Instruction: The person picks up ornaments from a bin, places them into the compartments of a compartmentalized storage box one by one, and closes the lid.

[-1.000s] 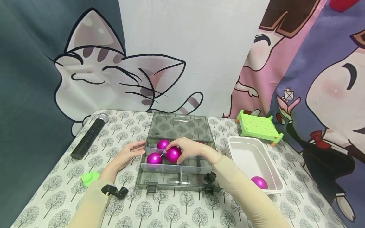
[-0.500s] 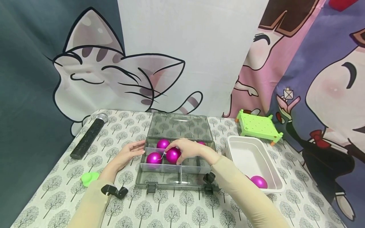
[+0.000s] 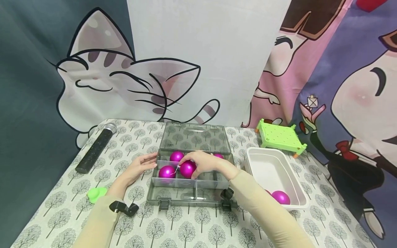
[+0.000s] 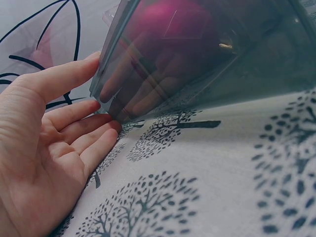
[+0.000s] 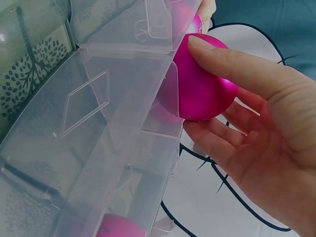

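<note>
The glossy magenta ball (image 3: 187,169), in the middle row of the case (image 3: 198,204), could slip or knock the second ball (image 3: 166,172) to its left if gripped off-centre; whether it touches the floor is unclear. The right hand (image 3: 203,162) grasps it between spread thumb and fingers; the left hand (image 3: 139,167), fingers extended, touches the case's left side, grasping nothing.

Six magenta balls (image 3: 187,169) counted: one held in right hand (image 3: 203,162), three near it, two in one white bin (image 3: 263,165) to its right. One case (image 3: 172,193) seen beneath it. Left of left hand (image 3: 136,169): one microphone (image 3: 95,150), one green toy (image 3: 97,195). Beyond bin: one green stand (image 3: 280,136).
</note>
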`<state>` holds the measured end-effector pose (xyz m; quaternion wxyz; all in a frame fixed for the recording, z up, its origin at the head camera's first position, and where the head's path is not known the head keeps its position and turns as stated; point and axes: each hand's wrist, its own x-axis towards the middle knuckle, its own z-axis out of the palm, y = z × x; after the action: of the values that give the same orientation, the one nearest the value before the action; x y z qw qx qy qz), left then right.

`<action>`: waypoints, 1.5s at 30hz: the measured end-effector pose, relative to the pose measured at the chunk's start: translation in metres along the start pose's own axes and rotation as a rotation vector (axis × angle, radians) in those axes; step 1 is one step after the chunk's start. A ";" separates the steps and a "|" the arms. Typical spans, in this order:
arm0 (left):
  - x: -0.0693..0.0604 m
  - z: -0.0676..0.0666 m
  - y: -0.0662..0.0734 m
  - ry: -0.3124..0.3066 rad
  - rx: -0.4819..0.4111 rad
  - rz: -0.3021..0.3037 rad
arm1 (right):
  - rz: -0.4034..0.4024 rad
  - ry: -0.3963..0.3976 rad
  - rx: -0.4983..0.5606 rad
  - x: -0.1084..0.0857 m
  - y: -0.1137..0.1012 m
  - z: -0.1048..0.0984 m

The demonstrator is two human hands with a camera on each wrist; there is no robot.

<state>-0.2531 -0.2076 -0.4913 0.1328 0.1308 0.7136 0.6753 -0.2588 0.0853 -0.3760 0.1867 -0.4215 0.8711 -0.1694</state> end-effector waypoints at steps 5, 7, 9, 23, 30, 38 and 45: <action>0.000 0.000 0.000 0.003 0.006 -0.006 | -0.005 0.004 -0.007 0.000 -0.001 0.000; 0.000 0.000 0.000 0.001 0.006 -0.007 | -0.004 0.003 -0.011 0.000 -0.001 0.000; 0.000 -0.001 -0.001 0.001 0.003 -0.008 | -0.003 0.002 -0.016 0.000 -0.002 0.000; 0.000 -0.001 -0.003 0.003 0.014 -0.007 | -0.012 0.010 0.068 -0.007 0.000 -0.005; 0.001 -0.001 -0.002 0.000 0.010 -0.001 | -0.035 0.151 0.072 -0.029 -0.002 -0.025; 0.000 0.000 0.000 -0.003 0.010 0.003 | -0.032 0.399 0.076 -0.067 -0.005 -0.050; 0.000 -0.001 -0.001 0.007 0.006 -0.004 | -0.054 0.522 0.006 -0.097 0.005 -0.062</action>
<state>-0.2534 -0.2081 -0.4920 0.1314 0.1274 0.7165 0.6732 -0.2355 0.1745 -0.3060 -0.0478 -0.3859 0.8778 -0.2799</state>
